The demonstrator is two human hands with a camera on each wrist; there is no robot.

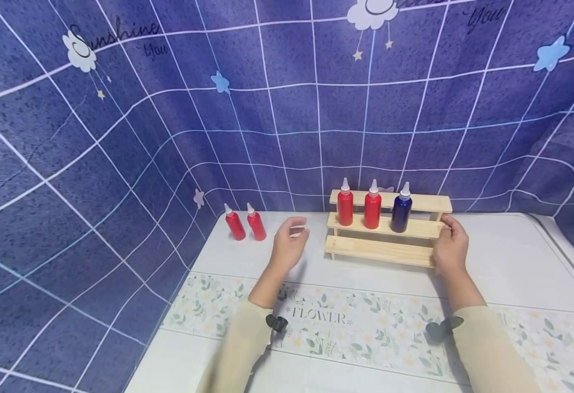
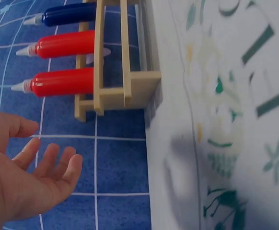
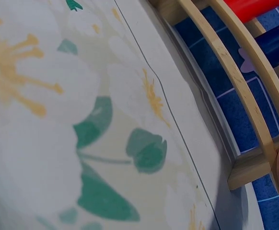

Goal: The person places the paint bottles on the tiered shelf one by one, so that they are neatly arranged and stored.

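A three-tier wooden rack (image 1: 382,251) stands on the white table near the back. On its middle tier are two red squeeze bottles, one at the left (image 1: 345,207) and one beside it (image 1: 372,211), then a dark blue squeeze bottle (image 1: 401,213). All three are upright with pale pointed caps. My right hand (image 1: 451,248) grips the rack's right end; the right wrist view shows only a sliver of that hand. Left of the rack, my left hand (image 1: 288,248) hovers with relaxed, slightly bent fingers, holding nothing. The left wrist view shows its fingers (image 2: 65,167) apart from the bottles.
Farther left, two more red squeeze bottles, an outer one (image 1: 235,225) and an inner one (image 1: 256,225), stand near the table's back left corner. A floral band with the word FLOWER (image 1: 318,315) crosses the tabletop. A blue checked curtain (image 1: 292,109) hangs behind and to the left.
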